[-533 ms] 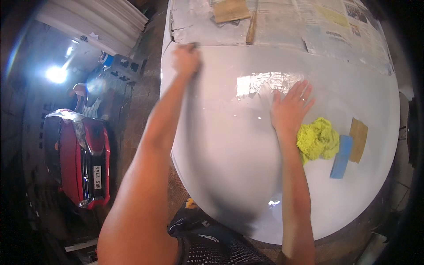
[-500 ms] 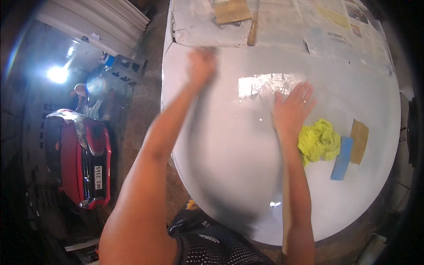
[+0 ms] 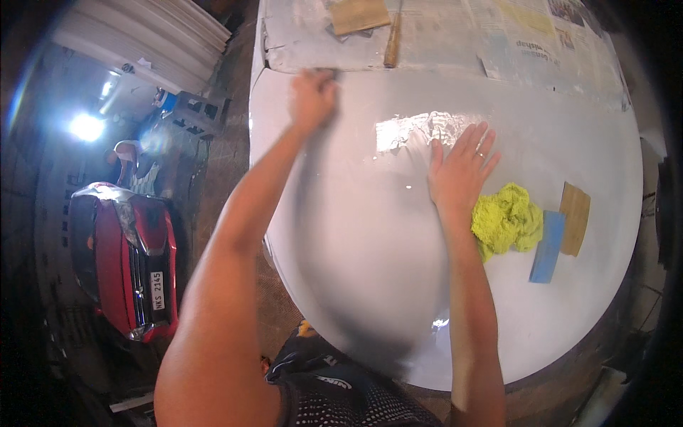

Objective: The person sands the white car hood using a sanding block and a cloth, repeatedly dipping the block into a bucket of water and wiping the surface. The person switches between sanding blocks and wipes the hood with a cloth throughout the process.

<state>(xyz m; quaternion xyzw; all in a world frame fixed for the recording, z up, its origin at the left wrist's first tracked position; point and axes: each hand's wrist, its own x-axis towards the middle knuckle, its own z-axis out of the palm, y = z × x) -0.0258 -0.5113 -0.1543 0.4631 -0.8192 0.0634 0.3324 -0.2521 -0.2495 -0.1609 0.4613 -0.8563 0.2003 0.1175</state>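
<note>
A large, glossy white panel [image 3: 370, 235] with a rounded near edge spreads out before me. Near its far left corner, my left hand [image 3: 311, 101] is closed, with fingers bent over a small dark piece pressed to the surface, too hidden to name. My right hand [image 3: 462, 167] lies flat on the panel, fingers spread, with a ring on one finger; it holds nothing. Beside the right wrist sits a crumpled yellow-green cloth [image 3: 509, 217]. A flat blue block [image 3: 547, 248] touches or nearly touches the cloth, and a curved brown sheet [image 3: 575, 219] lies just right of the block.
Newspaper [image 3: 526, 50] covers the far area. A tan sheet [image 3: 359, 16] over a grey piece and a wooden stick [image 3: 393, 43] lie there too. On the left stand a red car part [image 3: 117, 263], a bright lamp [image 3: 87, 127] and another person [image 3: 131, 167].
My left hand has shifted slightly farther toward the panel's far edge and is less blurred. The right hand keeps its place on the panel. The whole view has moved a little.
</note>
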